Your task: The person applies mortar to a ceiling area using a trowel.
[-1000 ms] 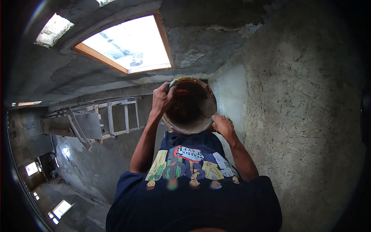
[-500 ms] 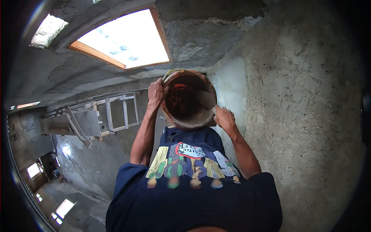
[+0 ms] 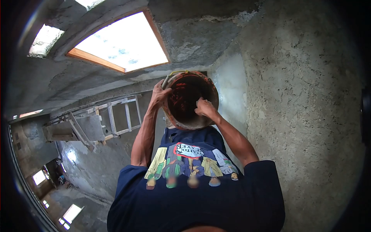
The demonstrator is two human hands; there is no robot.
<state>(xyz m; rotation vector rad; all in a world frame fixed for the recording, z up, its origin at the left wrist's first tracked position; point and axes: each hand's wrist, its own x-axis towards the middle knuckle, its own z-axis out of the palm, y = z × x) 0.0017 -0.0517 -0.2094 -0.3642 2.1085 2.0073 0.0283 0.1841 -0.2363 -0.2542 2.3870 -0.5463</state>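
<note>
Rough cement walls (image 3: 301, 96) close in around the bucket (image 3: 184, 91), with a bright wood-framed opening (image 3: 119, 42) up and to its left and a wooden ladder frame (image 3: 119, 118) lower on that side. The rust-red bucket is held tipped in front of the person's dark printed shirt (image 3: 193, 185), its mouth facing the camera. The left hand (image 3: 159, 94) is clamped on the bucket's left rim, as before. The right hand (image 3: 205, 109), half a second ago outside the bucket's lower right rim, now reaches inside its mouth. Its fingers are curled, but whether they grip anything cannot be told.
</note>
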